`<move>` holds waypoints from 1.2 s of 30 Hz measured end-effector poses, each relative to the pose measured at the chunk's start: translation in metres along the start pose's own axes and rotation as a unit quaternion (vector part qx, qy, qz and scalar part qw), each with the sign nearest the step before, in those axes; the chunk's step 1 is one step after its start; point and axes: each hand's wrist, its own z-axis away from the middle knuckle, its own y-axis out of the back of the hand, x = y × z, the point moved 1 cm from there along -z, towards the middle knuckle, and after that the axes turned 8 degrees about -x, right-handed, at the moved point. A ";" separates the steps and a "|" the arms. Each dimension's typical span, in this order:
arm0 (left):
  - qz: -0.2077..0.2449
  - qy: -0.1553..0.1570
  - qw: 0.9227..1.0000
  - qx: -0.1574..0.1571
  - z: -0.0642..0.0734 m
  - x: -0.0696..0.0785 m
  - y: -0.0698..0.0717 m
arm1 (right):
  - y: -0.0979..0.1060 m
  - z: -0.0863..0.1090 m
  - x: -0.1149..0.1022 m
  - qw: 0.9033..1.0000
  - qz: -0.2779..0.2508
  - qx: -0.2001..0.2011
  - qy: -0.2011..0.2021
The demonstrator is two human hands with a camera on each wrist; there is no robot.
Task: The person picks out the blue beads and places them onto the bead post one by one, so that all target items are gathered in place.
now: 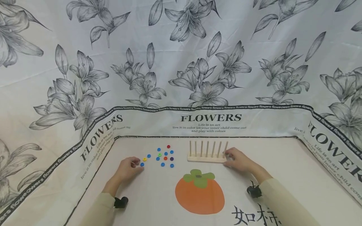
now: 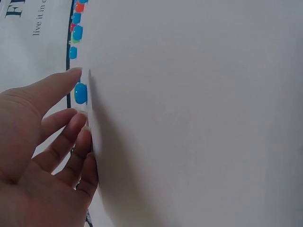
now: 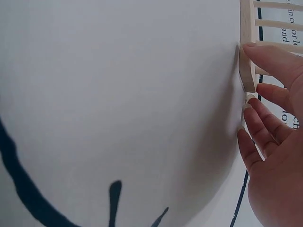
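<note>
My right hand [image 1: 238, 159] grips the right end of a wooden peg rack [image 1: 207, 159]; the rack has a flat base and a row of several upright, bare pegs. In the right wrist view the thumb lies on the edge of the base [image 3: 245, 61], with the forefinger at its end. Over on the left, my left hand [image 1: 130, 168] rests on the cloth, thumb and forefinger apart, close beside a blue bead [image 1: 142, 164]. That bead [image 2: 81, 93] shows just beyond the fingers in the left wrist view. A yellow bead [image 1: 145, 159] and another blue bead [image 1: 149, 156] lie just past it.
Several more beads lie scattered between hand and rack, among them a red bead [image 1: 168, 146], a green bead [image 1: 159, 154], an orange bead [image 1: 165, 158] and a purple bead [image 1: 171, 158]. The pale cloth carries a printed persimmon [image 1: 199, 196]. Flower-print curtain [image 1: 209, 122] encloses the back and sides.
</note>
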 end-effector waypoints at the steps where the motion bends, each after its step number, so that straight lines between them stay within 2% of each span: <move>1: -0.001 0.001 1.000 0.001 0.000 0.000 -0.001 | 0.000 0.000 0.000 1.000 0.000 -0.001 -0.001; 18: -0.004 -0.014 1.000 0.000 -0.002 0.008 -0.003 | -0.001 -0.003 -0.001 1.000 -0.008 -0.011 -0.028; 27: -0.009 -0.010 1.000 0.002 -0.002 0.006 -0.005 | -0.001 -0.001 -0.001 1.000 -0.017 -0.010 -0.018; 36: -0.011 -0.021 1.000 -0.002 -0.001 0.009 -0.004 | -0.001 -0.002 0.001 1.000 -0.019 -0.007 -0.019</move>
